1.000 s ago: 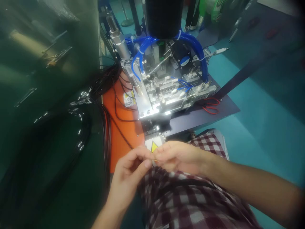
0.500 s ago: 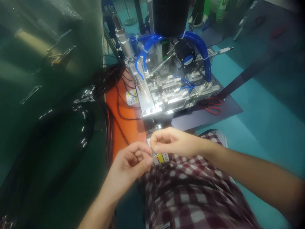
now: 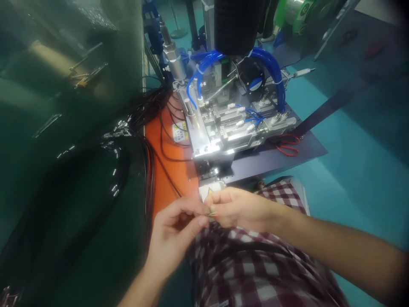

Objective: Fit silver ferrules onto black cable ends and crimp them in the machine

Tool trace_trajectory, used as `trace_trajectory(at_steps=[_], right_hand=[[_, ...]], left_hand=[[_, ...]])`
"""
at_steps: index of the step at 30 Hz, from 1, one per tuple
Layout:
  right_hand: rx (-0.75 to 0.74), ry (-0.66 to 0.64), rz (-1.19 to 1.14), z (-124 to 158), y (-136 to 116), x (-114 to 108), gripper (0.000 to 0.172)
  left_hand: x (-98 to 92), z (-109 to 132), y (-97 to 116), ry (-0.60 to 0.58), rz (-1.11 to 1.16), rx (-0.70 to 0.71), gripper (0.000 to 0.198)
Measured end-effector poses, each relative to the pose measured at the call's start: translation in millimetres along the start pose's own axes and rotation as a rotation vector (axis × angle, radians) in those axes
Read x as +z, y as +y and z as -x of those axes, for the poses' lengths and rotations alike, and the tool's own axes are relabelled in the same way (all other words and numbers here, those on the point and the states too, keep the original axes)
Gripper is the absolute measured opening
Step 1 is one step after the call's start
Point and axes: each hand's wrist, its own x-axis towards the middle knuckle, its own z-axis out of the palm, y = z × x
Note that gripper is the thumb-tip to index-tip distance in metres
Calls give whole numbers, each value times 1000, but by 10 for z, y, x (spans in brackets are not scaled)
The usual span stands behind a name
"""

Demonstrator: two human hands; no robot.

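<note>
My left hand (image 3: 175, 234) and my right hand (image 3: 239, 209) meet at the fingertips above my lap, in front of the machine. Between them are some thin, light-coloured wire ends (image 3: 211, 213), small and partly hidden by the fingers. The right thumb and fingers are pinched on these ends. Thumb and forefinger of the left hand are closed at the same spot; what they grip cannot be made out. Just beyond the hands stands a metal machine (image 3: 223, 128) with blue air tubes (image 3: 271, 64).
Bundles of black cables (image 3: 118, 170) with shiny ends lie on the dark green surface at left. Beside them is an orange plate (image 3: 166, 170) with thin cables across it. A red cord loop (image 3: 289, 147) lies right of the machine. Checkered cloth (image 3: 255, 264) covers my lap.
Both hands have moved slightly down and their fingertips have come together, covering more of the wire ends. The whole view has shifted a little.
</note>
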Motion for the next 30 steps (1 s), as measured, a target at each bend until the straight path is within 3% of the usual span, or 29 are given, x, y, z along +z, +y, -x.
trace_trajectory(at_steps=[5,13,16,19,22,26,30], right_hand=[[-160,154,381,9,-142,56,17],[-414,-11,962,-57,-420,-45,6],[-522,-55,1175,-54,-470,-70,8],[-550,-3,1313,-37,-487,-58,11],[-572,118,1239,-26,-437,-36,8],[-425,488,788,4,-265,-4,9],[-229,525,590,42,-83,64,12]], left_hand=[[-25,1,63,-39,-26,-66,6],[-77,-131,169,-165,-56,-302,17],[-83,-148,164,-144,-104,-328,18],[-56,-133,146,-72,-97,-321,18],[2,-115,128,43,-77,-303,17],[91,-115,101,171,-34,-293,18],[146,-140,64,193,-32,-263,17]])
